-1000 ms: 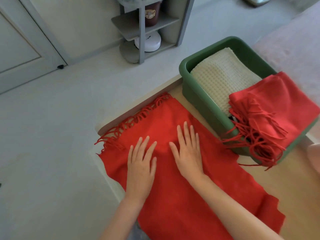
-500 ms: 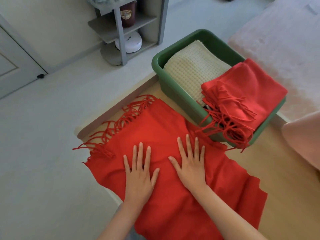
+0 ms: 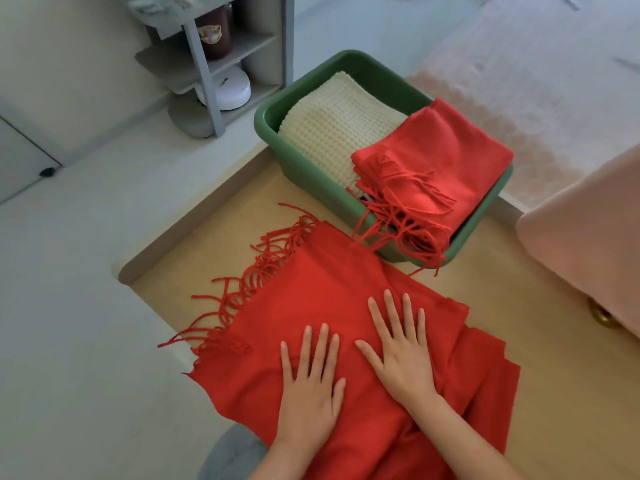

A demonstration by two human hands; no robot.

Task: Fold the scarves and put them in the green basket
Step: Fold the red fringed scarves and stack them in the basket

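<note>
both hands [image 3: 356, 372] lie flat on the red scarf [image 3: 322, 282].

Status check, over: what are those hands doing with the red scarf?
Left hand, right hand: both flat, open, pressing the spread red scarf on the table. Green basket holds cream scarf and folded red scarf, fringe over rim. Nothing blocking.

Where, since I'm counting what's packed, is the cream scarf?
In the head view, the cream scarf lies in the left half of the basket, its right edge under the folded red scarf.
</note>
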